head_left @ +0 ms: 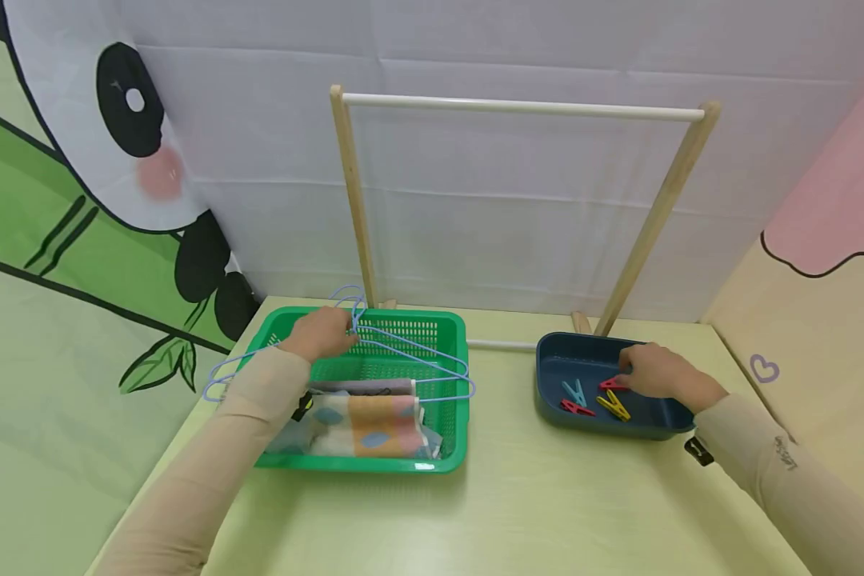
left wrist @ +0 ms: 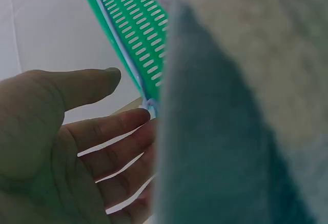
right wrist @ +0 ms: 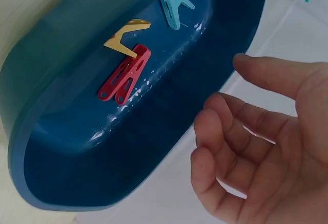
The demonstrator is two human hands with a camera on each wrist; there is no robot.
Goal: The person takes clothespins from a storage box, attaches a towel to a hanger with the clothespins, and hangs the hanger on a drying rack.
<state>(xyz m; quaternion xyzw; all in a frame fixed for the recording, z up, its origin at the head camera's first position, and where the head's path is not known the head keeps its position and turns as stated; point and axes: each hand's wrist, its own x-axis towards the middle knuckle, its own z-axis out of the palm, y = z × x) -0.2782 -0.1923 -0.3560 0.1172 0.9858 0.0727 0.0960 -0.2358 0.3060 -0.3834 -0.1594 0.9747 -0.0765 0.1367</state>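
My left hand (head_left: pixel 322 334) reaches over a green perforated basket (head_left: pixel 360 463), fingertips right at the hooks of blue wire hangers (head_left: pixel 466 366) lying across it. In the left wrist view its thumb stands apart from the extended fingers. Folded patterned cloth (head_left: pixel 374 424) and a grey cloth (head_left: pixel 363 387) lie in the basket. My right hand (head_left: pixel 658 370) hovers over a dark blue tray (head_left: pixel 608 429), fingers loosely bent and empty. The tray holds a blue clothespin (head_left: pixel 579 392), a yellow clothespin (head_left: pixel 614 406), a red clothespin (head_left: pixel 576 408) and another red clothespin (right wrist: pixel 125 75) near the right hand.
Behind the basket and tray stands a wooden rack with a white top bar (head_left: pixel 522 105) and slanted posts (head_left: pixel 651 228). Its low white bar (head_left: pixel 502 345) runs between basket and tray. Printed cloth walls (head_left: pixel 518 248) enclose the pale yellow table (head_left: pixel 518 496) at back and sides.
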